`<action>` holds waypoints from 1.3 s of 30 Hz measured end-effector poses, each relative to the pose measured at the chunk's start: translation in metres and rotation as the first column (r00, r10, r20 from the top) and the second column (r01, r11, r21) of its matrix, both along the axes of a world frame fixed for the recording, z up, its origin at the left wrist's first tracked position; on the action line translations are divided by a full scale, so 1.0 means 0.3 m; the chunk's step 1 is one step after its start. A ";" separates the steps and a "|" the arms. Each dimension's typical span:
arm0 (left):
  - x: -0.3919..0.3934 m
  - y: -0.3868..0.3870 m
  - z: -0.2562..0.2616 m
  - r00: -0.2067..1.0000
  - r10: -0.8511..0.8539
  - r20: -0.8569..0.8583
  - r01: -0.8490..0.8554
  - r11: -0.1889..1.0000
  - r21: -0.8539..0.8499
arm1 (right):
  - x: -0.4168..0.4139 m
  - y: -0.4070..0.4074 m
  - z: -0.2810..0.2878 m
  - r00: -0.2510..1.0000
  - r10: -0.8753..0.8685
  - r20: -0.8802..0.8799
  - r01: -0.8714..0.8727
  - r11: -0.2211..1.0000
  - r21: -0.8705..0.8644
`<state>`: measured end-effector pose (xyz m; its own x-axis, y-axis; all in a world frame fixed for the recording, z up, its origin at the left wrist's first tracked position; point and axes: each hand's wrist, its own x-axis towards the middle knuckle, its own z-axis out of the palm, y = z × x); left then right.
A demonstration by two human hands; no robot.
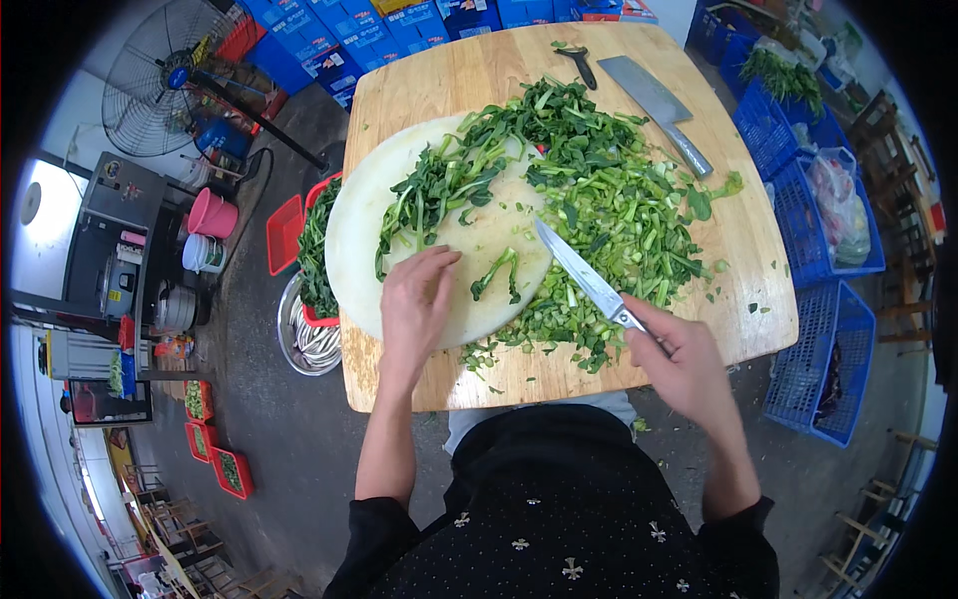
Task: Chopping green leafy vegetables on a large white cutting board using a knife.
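My right hand (677, 356) grips the handle of a long knife (580, 271), whose blade points up and left over a heap of chopped leafy greens (614, 224). On the round white cutting board (359, 195), my left hand (419, 296) rests with curled fingers beside a bunch of uncut leafy stems (430, 187). Whether those fingers pinch a stem is hidden. A lone leafy stalk (498, 271) lies on the board, right of my left hand. The chopped heap spreads from the board's right edge onto the wooden table (434, 82).
At the table's far right lie a cleaver (651, 93) and a black peeler (580, 66). Left of the table are a red basket of greens (318, 254) and a metal bowl (288, 337) of pale strips. Blue crates (816, 367) stand right; a fan (176, 75) is far left.
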<state>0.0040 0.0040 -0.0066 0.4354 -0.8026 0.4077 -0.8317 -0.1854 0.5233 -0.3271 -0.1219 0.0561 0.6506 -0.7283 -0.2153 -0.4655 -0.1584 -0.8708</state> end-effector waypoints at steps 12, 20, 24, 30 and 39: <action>-0.100 -0.116 -0.017 0.991 -0.039 -0.128 0.040 0.999 0.004 | 0.169 0.162 -0.124 0.970 -0.166 0.180 0.154 0.985 0.078; -0.113 -0.120 -0.032 0.984 -0.062 -0.167 0.055 0.997 -0.047 | 0.209 0.198 -0.143 0.979 -0.166 0.116 0.161 0.986 0.050; -0.105 -0.119 -0.039 0.969 -0.092 -0.231 0.079 0.995 -0.065 | 0.235 0.208 -0.066 0.994 -0.104 0.024 0.105 0.993 -0.062; -0.098 -0.119 -0.043 0.956 -0.089 -0.279 0.076 0.996 -0.056 | 0.284 0.183 0.004 0.993 0.005 -0.121 -0.037 0.965 -0.260; -0.107 -0.121 -0.043 0.956 -0.054 -0.290 0.048 0.998 -0.027 | 0.284 0.263 -0.091 0.984 -0.006 -0.180 -0.097 0.823 -0.560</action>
<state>-0.0280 -0.0323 -0.0197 0.4962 -0.8199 0.2854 -0.6515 -0.1344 0.7467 -0.2419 -0.0429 0.0287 0.6783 -0.7254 0.1170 -0.5742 -0.6226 -0.5316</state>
